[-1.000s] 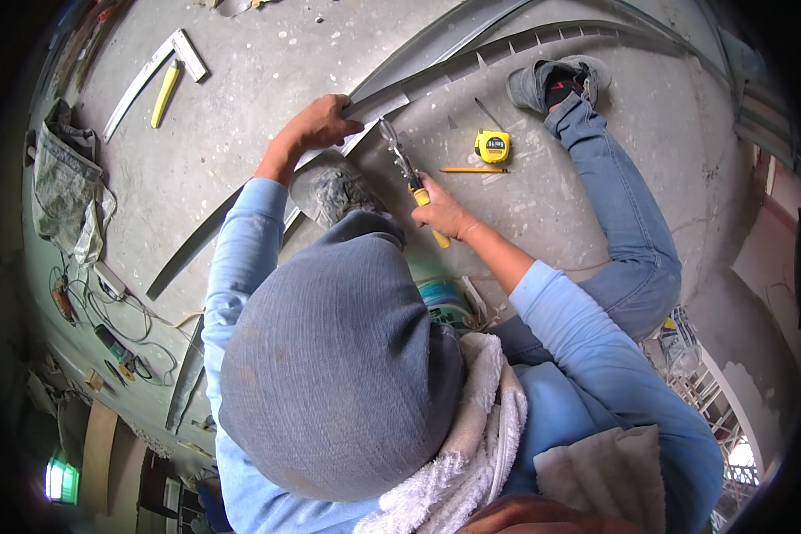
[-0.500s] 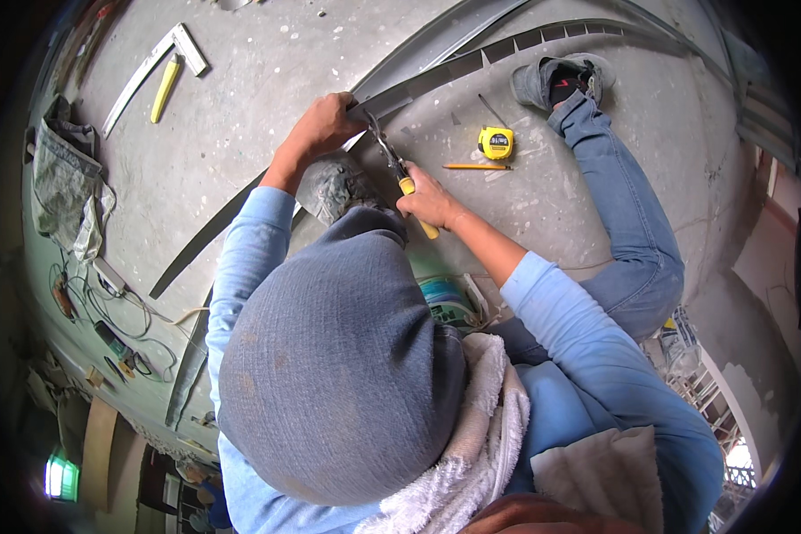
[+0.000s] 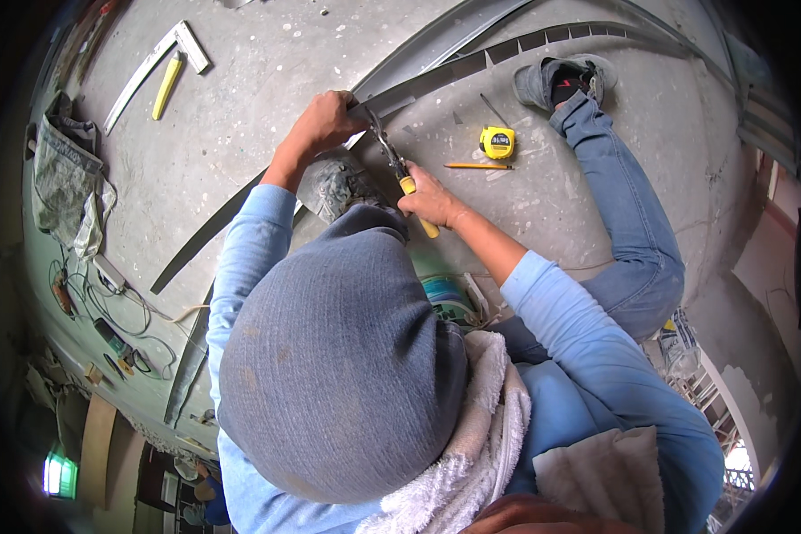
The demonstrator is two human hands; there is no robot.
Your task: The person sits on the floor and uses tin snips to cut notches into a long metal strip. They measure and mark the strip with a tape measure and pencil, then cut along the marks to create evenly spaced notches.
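Note:
My left hand (image 3: 327,121) grips a long grey metal channel (image 3: 432,82) with its fingers closed round the edge. Evenly spaced cuts and upright tabs show along the channel's far right stretch. In my right hand (image 3: 432,198) is a pair of tin snips (image 3: 390,153) with yellow handles, the fingers wrapped round them. Their jaws meet the channel's edge just right of my left hand; how far they are closed is too small to tell. Another strip of grey metal (image 3: 206,233) slants down to the left behind my left forearm, perhaps part of the same channel.
Right of the snips lie a yellow tape measure (image 3: 497,142) and a pencil (image 3: 478,166). A metal square (image 3: 151,71) and a yellow-handled cutter (image 3: 166,87) lie far left. An angle grinder (image 3: 118,343) with cables is at the left. A bucket (image 3: 450,298) stands by my bent leg (image 3: 627,222).

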